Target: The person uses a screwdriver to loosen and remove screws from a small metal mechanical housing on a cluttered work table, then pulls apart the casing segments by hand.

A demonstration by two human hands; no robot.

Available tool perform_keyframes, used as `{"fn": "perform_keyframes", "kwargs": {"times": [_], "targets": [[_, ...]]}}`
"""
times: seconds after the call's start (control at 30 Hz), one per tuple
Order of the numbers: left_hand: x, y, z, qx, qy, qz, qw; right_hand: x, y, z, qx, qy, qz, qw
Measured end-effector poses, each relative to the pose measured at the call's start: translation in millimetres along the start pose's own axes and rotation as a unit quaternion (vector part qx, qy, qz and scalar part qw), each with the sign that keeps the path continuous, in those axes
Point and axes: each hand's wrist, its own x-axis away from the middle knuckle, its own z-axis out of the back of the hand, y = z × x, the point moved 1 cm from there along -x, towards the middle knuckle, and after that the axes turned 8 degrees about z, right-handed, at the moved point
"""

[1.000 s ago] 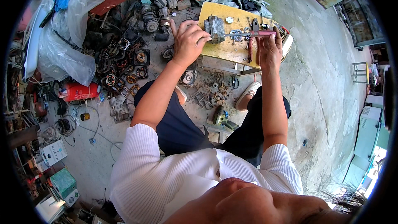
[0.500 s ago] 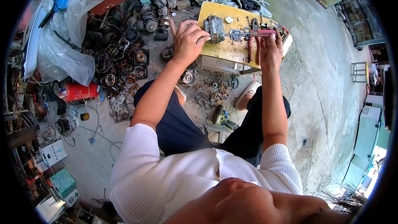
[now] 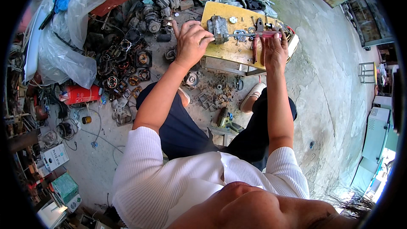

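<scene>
A small grey metal motor [image 3: 218, 29] stands on the yellow tabletop [image 3: 220, 51]. My left hand [image 3: 190, 43] holds its left side with thumb and index finger, the other fingers raised. In my right hand [image 3: 275, 51] is a screwdriver [image 3: 263, 34] with a translucent red handle. Its shaft runs level to the left, and its tip meets the motor's right side; the exact contact point is too small to make out. Pliers [image 3: 255, 51] with dark red handles lie beneath the screwdriver, close to my right fingers. A white round part [image 3: 233, 19] and small screws lie beyond.
Stripped motor parts [image 3: 127, 59] are heaped on the floor at left, near a red cylinder [image 3: 79, 94]. A cordless drill [image 3: 229, 121] lies between my feet. Clear plastic sheeting [image 3: 70, 55] hangs at far left. A pale green cabinet [image 3: 375, 133] stands at right.
My right fingers have shifted on the screwdriver handle and now curl further over it. The motor and my left hand have barely moved.
</scene>
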Motion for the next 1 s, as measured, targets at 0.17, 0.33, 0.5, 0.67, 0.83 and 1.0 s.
{"fn": "perform_keyframes", "kwargs": {"times": [0.17,0.33,0.5,0.67,0.83,1.0], "targets": [[0.0,0.2,-0.6,0.000,-0.002,0.003,1.000,0.1,0.5,-0.4,-0.005,-0.004,-0.012,1.000],[0.4,-1.2,-1.1,-0.001,-0.002,0.005,1.000,-1.6,2.6,4.6,0.013,0.038,-0.030,0.999],[0.1,-1.2,-1.6,0.002,-0.006,0.005,1.000,-4.9,7.7,12.2,0.000,-0.014,0.003,1.000],[0.7,-1.9,-1.4,0.004,-0.003,0.007,1.000,1.2,2.6,2.4,-0.014,-0.001,-0.003,1.000],[0.2,-0.8,-2.4,0.008,-0.005,0.008,1.000,-3.1,3.7,10.7,0.003,0.046,-0.022,0.999],[0.8,-2.0,-2.0,0.009,-0.005,0.011,1.000,0.5,-0.8,2.6,-0.003,0.008,0.006,1.000]]}}
